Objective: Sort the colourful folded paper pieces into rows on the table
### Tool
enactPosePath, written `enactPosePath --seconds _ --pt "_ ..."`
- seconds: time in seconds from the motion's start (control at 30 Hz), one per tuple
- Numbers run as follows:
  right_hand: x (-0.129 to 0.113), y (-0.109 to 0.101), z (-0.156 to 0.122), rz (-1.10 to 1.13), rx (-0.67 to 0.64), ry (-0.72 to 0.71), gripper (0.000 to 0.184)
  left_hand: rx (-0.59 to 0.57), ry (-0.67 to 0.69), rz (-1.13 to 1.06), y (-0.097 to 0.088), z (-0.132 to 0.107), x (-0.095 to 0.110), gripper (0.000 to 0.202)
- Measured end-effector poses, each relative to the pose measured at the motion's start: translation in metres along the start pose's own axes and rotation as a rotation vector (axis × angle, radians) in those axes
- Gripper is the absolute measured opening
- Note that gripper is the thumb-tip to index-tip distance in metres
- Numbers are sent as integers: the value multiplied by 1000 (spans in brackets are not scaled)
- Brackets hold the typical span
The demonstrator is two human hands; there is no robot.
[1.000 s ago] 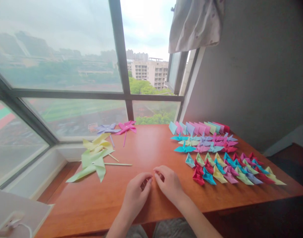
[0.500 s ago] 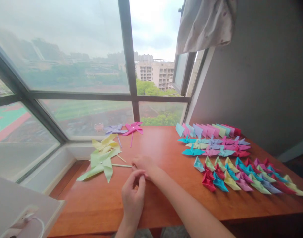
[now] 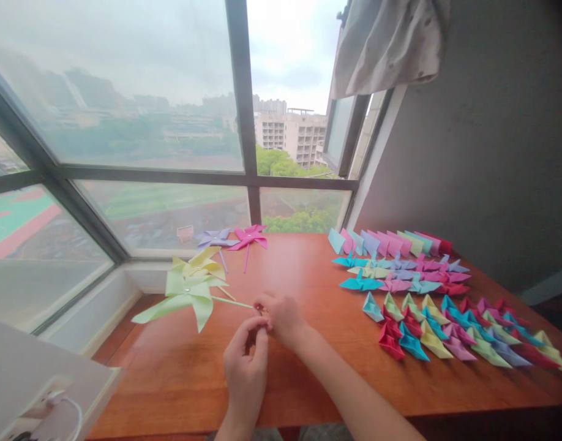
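Note:
A light green paper pinwheel (image 3: 189,295) is left of my hands, its pale green stick running right to my fingers. My right hand (image 3: 284,320) is closed, its fingertips pinching the stick's end. Just in front of it, my left hand (image 3: 245,361) is closed too, thumb and index finger pressed together against the right fingertips. What the left fingers hold, if anything, is hidden. Behind the green pinwheel lies a yellow pinwheel (image 3: 205,264), partly covered by it. Farther back are a purple pinwheel (image 3: 213,239) and a pink pinwheel (image 3: 248,237).
On the right of the wooden table (image 3: 303,386) stand rows of folded paper boats (image 3: 434,337), paper cranes (image 3: 398,280) and upright folded papers (image 3: 386,242). A window (image 3: 161,177) borders the back and left. A white panel with a plugged-in cable (image 3: 70,401) is at lower left.
My right hand has shifted slightly right and nearer to me, fingers still at the stick. The green pinwheel has tilted and risen a little, covering more of the yellow one.

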State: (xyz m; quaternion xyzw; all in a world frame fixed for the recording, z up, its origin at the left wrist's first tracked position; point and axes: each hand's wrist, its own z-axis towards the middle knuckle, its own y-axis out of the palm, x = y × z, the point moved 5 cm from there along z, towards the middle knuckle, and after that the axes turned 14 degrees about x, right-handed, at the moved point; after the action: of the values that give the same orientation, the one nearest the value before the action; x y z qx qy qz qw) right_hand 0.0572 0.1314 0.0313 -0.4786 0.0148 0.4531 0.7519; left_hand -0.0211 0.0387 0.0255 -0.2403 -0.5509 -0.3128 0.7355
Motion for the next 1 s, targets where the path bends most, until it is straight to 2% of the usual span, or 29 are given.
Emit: enactPosePath --seconds 0.17,0.33,0.47,0.57,0.77,0.9,1.0 --pt "11 -35 -20 -79 228 84 9 18 -212 -77 9 10 -9 28" --pt "18 -64 -46 -185 360 62 15 -71 -335 -172 35 18 -10 35" --pt "17 -71 -65 -278 385 37 17 -151 -361 -174 56 16 -7 35" --pt "15 -71 -75 -298 394 39 19 -175 -362 -155 64 11 -10 35" --pt "13 -76 -81 -269 427 69 23 -312 -364 -101 70 4 -21 39" --pt "7 -76 -85 -257 391 107 24 -284 -333 -91 69 5 -19 37" --pt "1 -77 -88 -213 350 146 22 -284 -364 -101 68 5 -19 36"
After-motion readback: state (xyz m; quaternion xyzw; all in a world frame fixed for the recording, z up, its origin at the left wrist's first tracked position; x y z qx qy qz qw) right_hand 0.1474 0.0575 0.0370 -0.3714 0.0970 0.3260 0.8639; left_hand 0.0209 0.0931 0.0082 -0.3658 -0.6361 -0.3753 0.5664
